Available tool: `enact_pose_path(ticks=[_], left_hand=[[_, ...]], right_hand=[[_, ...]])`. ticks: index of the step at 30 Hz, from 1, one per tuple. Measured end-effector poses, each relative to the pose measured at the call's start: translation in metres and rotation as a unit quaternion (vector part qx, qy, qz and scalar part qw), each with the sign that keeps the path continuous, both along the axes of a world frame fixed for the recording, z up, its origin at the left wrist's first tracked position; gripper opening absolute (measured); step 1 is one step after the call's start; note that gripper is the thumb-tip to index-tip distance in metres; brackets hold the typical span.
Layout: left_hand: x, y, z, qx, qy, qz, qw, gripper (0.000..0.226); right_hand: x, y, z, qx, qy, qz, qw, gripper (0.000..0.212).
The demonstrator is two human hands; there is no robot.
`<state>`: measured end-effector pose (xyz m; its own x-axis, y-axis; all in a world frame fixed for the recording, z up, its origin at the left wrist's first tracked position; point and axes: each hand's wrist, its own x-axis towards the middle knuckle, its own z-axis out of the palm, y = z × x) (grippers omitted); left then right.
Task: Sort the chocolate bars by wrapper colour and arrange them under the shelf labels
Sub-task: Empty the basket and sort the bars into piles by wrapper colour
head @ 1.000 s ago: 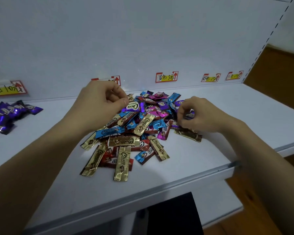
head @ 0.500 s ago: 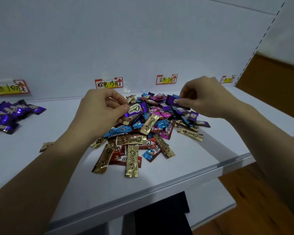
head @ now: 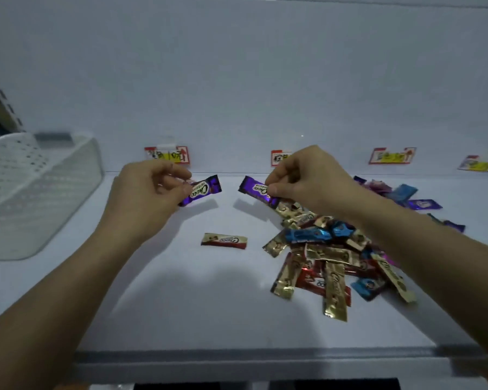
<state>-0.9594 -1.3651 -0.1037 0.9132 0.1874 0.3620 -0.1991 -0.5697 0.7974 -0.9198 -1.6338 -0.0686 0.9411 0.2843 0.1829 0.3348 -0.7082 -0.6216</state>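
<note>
The left hand (head: 150, 198) pinched a purple bar (head: 206, 189) in curled fingers (head: 171, 188), above the shelf (head: 181, 305). The right hand (head: 307, 181) pinched a second purple bar (head: 255, 189), just right of the first and not touching it. The mixed pile (head: 330, 249) lay below and right of those fingers, and a gold-and-red bar (head: 224, 241) lay alone below the gap between the hands.

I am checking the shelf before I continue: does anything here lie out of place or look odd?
One gold-and-red bar lies alone on the shelf, apart from the mixed pile to its right and touching no other bar. It looks like a stray. No damage shows.
</note>
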Motion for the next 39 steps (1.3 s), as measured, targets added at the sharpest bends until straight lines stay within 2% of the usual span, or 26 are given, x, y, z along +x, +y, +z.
enact_pose_path(ticks=[3, 8, 15, 22, 26, 30, 32, 34, 39], left_hand=[[-0.003, 0.029, -0.006, -0.014, -0.015, 0.076, 0.997, 0.016], [-0.018, 0.049, -0.022, -0.043, -0.058, 0.222, 0.972, 0.012], [-0.016, 0.056, -0.031, 0.005, -0.005, 0.266, 0.964, 0.008], [-0.015, 0.062, -0.038, 0.064, 0.022, 0.271, 0.960, 0.008], [-0.020, 0.058, -0.036, 0.077, -0.013, 0.238, 0.968, 0.007], [-0.022, 0.035, -0.028, 0.203, -0.081, 0.145, 0.965, 0.013], [-0.022, 0.019, -0.022, 0.250, -0.087, 0.091, 0.960, 0.018], [-0.020, 0.001, -0.016, 0.271, -0.074, 0.022, 0.959, 0.023], [-0.014, -0.056, -0.003, 0.294, -0.049, -0.120, 0.947, 0.025]], right_hand=[[0.012, 0.046, -0.004, -0.001, -0.014, 0.021, 1.000, 0.003], [0.031, 0.108, -0.010, -0.004, -0.023, 0.037, 0.999, 0.006], [0.045, 0.174, -0.027, -0.005, -0.027, 0.045, 0.999, 0.009], [0.057, 0.190, -0.035, -0.011, -0.032, 0.025, 0.999, 0.013], [0.049, 0.166, -0.027, -0.010, -0.044, 0.045, 0.998, 0.016], [0.024, 0.114, -0.019, -0.094, -0.128, 0.119, 0.980, 0.011], [0.010, 0.083, -0.017, -0.150, -0.162, 0.138, 0.966, 0.017], [0.000, 0.048, -0.015, -0.178, -0.187, 0.123, 0.958, 0.022], [-0.015, -0.031, -0.007, -0.151, -0.185, 0.057, 0.969, 0.018]])
